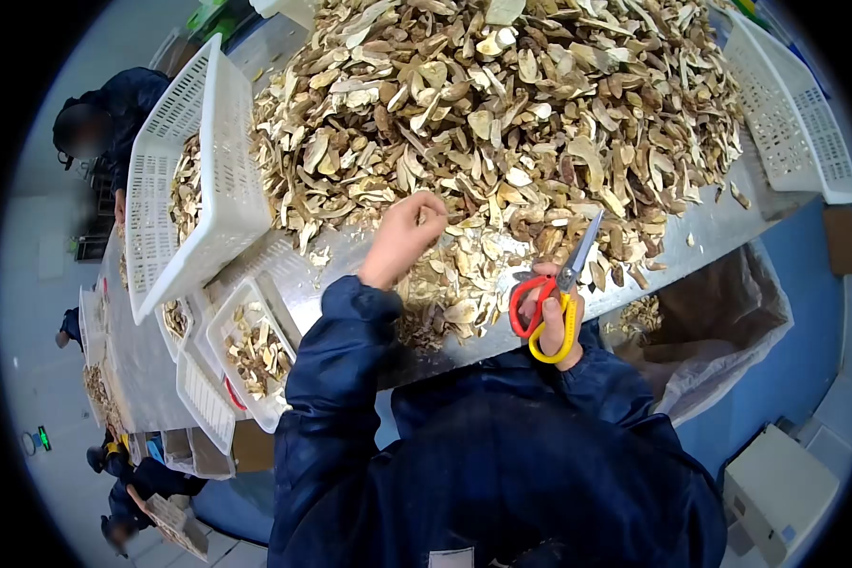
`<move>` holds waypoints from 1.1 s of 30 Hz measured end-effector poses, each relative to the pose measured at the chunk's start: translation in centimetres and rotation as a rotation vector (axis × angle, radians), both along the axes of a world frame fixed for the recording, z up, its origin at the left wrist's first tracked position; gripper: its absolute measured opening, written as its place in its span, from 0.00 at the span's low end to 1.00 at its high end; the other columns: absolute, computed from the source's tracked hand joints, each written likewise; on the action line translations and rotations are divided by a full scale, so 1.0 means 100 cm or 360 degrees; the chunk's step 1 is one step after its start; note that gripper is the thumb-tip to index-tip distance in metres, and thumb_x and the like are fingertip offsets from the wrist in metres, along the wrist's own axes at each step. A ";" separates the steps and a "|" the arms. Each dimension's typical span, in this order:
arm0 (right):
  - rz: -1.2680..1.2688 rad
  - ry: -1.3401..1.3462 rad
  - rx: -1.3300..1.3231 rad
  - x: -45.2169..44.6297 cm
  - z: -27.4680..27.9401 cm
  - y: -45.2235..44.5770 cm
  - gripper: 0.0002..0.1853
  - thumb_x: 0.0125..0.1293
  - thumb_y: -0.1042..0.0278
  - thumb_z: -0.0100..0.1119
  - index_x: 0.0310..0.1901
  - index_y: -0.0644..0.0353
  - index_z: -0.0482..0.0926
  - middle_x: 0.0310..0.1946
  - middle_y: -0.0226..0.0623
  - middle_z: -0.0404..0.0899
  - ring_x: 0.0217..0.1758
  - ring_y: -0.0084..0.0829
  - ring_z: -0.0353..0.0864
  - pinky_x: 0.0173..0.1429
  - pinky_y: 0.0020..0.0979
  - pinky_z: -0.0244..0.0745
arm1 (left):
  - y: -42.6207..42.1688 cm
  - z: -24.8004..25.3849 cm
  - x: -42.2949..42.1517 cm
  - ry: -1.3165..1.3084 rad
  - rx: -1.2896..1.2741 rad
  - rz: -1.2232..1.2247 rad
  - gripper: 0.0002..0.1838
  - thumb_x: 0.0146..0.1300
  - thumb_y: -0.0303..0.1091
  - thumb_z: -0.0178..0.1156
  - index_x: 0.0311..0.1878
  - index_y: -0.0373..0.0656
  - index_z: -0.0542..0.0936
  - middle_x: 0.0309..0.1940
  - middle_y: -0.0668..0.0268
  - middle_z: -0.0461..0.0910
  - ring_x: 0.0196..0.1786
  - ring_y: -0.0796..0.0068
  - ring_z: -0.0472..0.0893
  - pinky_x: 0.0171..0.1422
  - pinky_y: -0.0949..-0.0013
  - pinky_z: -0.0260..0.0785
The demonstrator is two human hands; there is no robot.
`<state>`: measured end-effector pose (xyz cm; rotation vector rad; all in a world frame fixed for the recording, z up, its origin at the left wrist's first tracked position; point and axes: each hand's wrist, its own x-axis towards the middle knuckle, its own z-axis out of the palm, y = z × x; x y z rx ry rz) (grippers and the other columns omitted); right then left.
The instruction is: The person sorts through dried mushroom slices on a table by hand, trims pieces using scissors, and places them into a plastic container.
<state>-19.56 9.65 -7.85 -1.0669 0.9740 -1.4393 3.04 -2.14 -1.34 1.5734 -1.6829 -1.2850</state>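
A large heap of dried mushroom slices [502, 104], brown and cream, covers the metal table [705, 237]. My left hand [409, 235] is at the heap's near edge, fingers curled together; whatever they hold, if anything, is hidden. In my right hand [563, 327] is a pair of scissors [568, 277] with one red and one yellow handle. Their blades point up and away over the near slices and look closed or nearly so. Smaller pieces [464, 308] lie between my hands near the table's front edge.
A white slotted basket [237, 161] with slices stands at left, another white basket [795, 114] at right. A shallow white tray [220, 331] holds cut pieces. A lined box [729, 331] is below the table's right edge. Other people [114, 118] work at left.
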 end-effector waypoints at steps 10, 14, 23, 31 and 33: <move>-0.0065 0.0100 0.0003 0.001 -0.001 0.000 0.25 0.69 0.54 0.51 0.55 0.71 0.69 0.20 0.31 0.74 0.22 0.20 0.72 0.28 0.22 0.67 | 0.000 -0.020 0.028 0.0582 0.0277 -0.0011 0.08 0.61 0.31 0.58 0.40 0.37 0.78 0.27 0.64 0.77 0.26 0.73 0.74 0.34 0.71 0.70; -0.0035 0.0130 0.0041 -0.002 -0.001 0.000 0.23 0.68 0.58 0.51 0.55 0.70 0.70 0.21 0.30 0.74 0.22 0.20 0.72 0.28 0.22 0.68 | 0.012 0.008 0.025 0.1730 0.0614 0.0516 0.07 0.64 0.29 0.55 0.43 0.38 0.74 0.27 0.71 0.73 0.27 0.82 0.69 0.30 0.79 0.63; 0.0000 0.0138 0.0080 -0.003 0.008 -0.001 0.22 0.68 0.60 0.50 0.56 0.69 0.68 0.22 0.31 0.75 0.23 0.20 0.73 0.29 0.22 0.67 | -0.009 -0.009 -0.030 -0.0599 -0.0320 0.0077 0.19 0.56 0.44 0.65 0.41 0.37 0.81 0.25 0.56 0.81 0.27 0.65 0.80 0.34 0.67 0.70; 0.0003 0.0242 0.0058 -0.005 0.016 -0.003 0.22 0.68 0.60 0.50 0.56 0.69 0.68 0.20 0.30 0.74 0.22 0.19 0.72 0.29 0.21 0.67 | 0.002 -0.022 -0.015 -0.0229 -0.0186 -0.0111 0.12 0.60 0.40 0.65 0.38 0.40 0.80 0.19 0.68 0.76 0.20 0.76 0.72 0.26 0.71 0.63; -0.0005 0.0232 0.0065 -0.005 0.013 -0.003 0.21 0.68 0.60 0.51 0.55 0.68 0.69 0.21 0.30 0.75 0.23 0.19 0.73 0.30 0.22 0.67 | 0.011 -0.014 0.001 0.0321 0.0348 0.0024 0.11 0.62 0.37 0.63 0.42 0.40 0.79 0.22 0.71 0.75 0.21 0.82 0.68 0.25 0.76 0.59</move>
